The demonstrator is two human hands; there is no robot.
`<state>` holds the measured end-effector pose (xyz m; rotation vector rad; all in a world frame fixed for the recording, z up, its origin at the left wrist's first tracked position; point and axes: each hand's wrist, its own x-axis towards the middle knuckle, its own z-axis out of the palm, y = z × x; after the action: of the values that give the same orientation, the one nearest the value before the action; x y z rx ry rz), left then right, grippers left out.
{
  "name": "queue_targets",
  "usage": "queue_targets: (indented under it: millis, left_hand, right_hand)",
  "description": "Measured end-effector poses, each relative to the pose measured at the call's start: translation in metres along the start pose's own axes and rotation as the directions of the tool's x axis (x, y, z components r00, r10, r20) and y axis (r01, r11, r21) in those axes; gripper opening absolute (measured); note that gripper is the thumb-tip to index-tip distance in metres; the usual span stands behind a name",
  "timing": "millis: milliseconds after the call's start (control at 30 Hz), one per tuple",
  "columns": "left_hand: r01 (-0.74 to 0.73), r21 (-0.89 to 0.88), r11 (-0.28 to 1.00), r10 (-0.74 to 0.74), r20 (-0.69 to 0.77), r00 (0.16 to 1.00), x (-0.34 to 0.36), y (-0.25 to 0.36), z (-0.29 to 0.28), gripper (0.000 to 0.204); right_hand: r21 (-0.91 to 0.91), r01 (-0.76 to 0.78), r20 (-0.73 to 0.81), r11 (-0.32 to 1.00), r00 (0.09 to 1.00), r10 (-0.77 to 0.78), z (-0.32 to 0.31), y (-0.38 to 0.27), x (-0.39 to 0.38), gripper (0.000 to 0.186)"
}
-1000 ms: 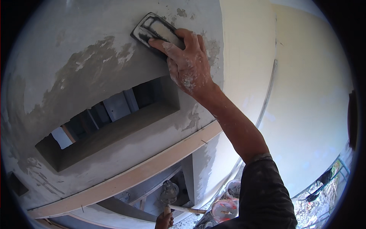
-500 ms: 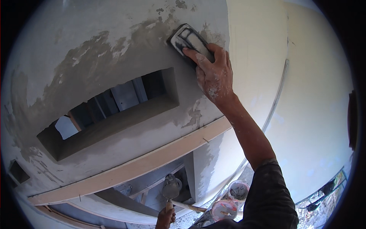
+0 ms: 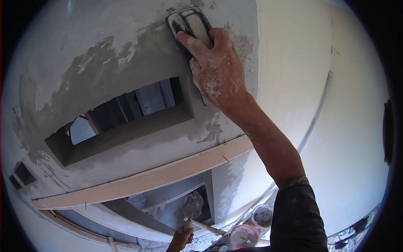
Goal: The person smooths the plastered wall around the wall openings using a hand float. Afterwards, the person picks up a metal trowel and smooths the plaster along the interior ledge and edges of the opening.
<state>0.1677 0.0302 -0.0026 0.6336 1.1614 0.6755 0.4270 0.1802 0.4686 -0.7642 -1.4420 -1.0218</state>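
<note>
the right grip (image 3: 220,69) is closed over the back of a black-edged float (image 3: 196,29), which lies against the grey wall (image 3: 92,25) by the slot opening's right end. it should be light and stiff, perhaps slippery when wet, and best held mid-back. the left grip (image 3: 180,239) grasps a trowel (image 3: 193,204) by its handle. count: one float, one trowel, two buckets (image 3: 231,236) below.

One left hand (image 3: 180,240) and one right hand (image 3: 221,69) are matched by one trowel (image 3: 194,204) and one float (image 3: 196,27). Also in view are at least two round buckets (image 3: 263,207), one wide wooden board (image 3: 155,179), one long, narrow strip (image 3: 319,110) and one long slot-shaped opening (image 3: 138,127).
</note>
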Motion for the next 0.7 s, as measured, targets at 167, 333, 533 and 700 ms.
queue_targets:
  millis: [167, 333, 533, 700]
  left_hand:
    - [-0.014, 0.077, 0.997, 0.013, 0.009, 1.000, -0.003, -0.002, 0.006, 0.029]
    - [0.045, 0.075, 0.996, -0.046, 0.011, 0.999, 0.007, -0.004, 0.021, 0.030]
    - [0.005, 0.082, 0.997, -0.003, -0.032, 0.999, -0.011, 0.006, 0.028, 0.032]
    - [0.033, 0.032, 0.999, -0.034, 0.015, 0.999, -0.002, -0.002, 0.024, 0.031]
  right_hand:
    - [-0.071, 0.061, 0.100, 0.996, 0.994, -0.054, -0.017, 0.037, -0.039, 0.052]
    - [0.052, 0.008, 0.007, 0.999, 1.000, -0.008, 0.000, 0.014, 0.000, 0.050]
    - [-0.081, 0.044, 0.027, 0.996, 0.999, -0.042, -0.010, 0.047, -0.036, 0.051]
    - [0.034, 0.042, -0.005, 0.999, 0.999, -0.042, 0.002, 0.009, -0.002, 0.047]
